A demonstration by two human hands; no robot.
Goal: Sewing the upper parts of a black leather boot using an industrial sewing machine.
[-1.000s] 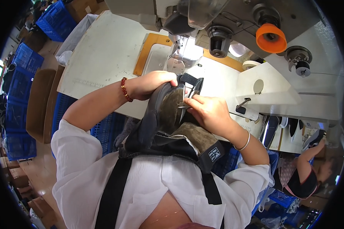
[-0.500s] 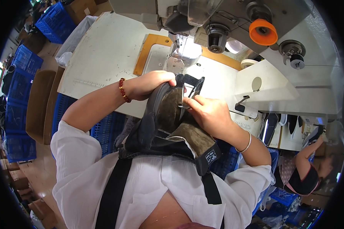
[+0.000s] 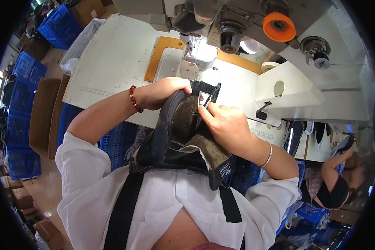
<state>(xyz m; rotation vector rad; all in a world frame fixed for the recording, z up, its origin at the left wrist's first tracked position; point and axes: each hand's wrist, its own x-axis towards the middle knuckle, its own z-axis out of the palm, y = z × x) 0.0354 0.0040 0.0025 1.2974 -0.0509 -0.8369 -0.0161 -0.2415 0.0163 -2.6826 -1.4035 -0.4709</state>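
Observation:
A black shoe upper (image 3: 164, 133) with brown fuzzy lining lies across my front, at the near edge of the white sewing table. My left hand (image 3: 166, 89) is closed over its far left edge, thumb on top and the other fingers hidden beneath. My right hand (image 3: 227, 123) pinches the inner edge of the opening, fingers curled and partly out of sight. A black strap-like piece (image 3: 207, 87) spans the far end between the hands. On the near right, a flap shows brown lining and a black label (image 3: 225, 170). The sewing machine's needle area (image 3: 189, 66) is just beyond the upper.
Overhead are the machine head with an orange cone (image 3: 279, 27) and a thread spool (image 3: 321, 62). A yellow-brown frame (image 3: 154, 58) borders the machine bed. Blue crates (image 3: 25, 116) and a brown bin (image 3: 43, 118) stand left. Another person's arm (image 3: 336, 164) shows at far right.
My right hand has shifted slightly and its fingers look more curled at the opening. The labelled flap has moved a little left. My left hand keeps its hold.

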